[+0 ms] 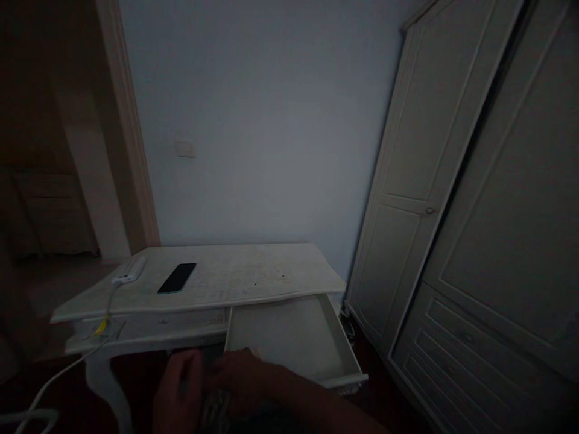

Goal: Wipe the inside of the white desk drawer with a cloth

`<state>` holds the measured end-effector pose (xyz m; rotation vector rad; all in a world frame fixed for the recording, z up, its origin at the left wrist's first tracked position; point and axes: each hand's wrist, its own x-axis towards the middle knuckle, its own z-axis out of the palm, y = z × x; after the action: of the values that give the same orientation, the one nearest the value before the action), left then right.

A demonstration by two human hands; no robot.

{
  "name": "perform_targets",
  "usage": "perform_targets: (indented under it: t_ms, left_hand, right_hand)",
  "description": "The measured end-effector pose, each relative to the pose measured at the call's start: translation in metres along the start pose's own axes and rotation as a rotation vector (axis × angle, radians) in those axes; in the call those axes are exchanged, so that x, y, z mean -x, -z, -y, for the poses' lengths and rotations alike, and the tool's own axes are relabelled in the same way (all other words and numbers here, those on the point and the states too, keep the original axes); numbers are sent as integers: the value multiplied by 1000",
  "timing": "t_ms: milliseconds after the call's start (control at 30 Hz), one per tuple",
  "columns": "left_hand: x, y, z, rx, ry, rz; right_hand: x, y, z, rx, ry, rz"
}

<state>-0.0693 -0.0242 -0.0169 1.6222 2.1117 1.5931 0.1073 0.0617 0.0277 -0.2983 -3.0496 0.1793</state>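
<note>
My left hand [178,386] is low in the view, below the desk's front edge, with its fingers curled in. Close beside it, my right hand [239,377] reaches across from the right with fingers bent down, in front of the pulled-out drawer [284,337]. Dim light hides what either hand holds. A greyish patterned thing [216,413] shows between and below the hands; its kind is too dark to tell. The drawer's visible inside is a plain pale bottom.
A black phone [177,278] lies on the white desk [235,265]. A white power strip [131,270] sits at the desk's left end, its cable [67,367] hanging down past a yellow tag [101,327]. A tall white wardrobe [407,181] stands to the right.
</note>
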Motion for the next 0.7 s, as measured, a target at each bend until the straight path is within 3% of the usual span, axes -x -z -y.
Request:
perform_targets:
  t_ms: [67,167,300,567,633,700]
  left_hand:
    - [-20,0,8,59,155,182]
    - [-32,-13,15,134,269,404]
    - [-23,-34,7,142,184,614]
    - [1,-50,-7,-277,34,565]
    - [8,-54,-17,-452,-20,510]
    - [16,-59,-30,-592,-82,399]
  right_hand:
    - [4,3,6,72,55,-26]
    - [15,9,14,179,150,-78]
    - [54,11,16,228,254,-161]
    - [209,21,-8,220,2,-124]
    - [235,24,-10,214,-48,-125]
    - [241,22,-9,224,-73,-129]
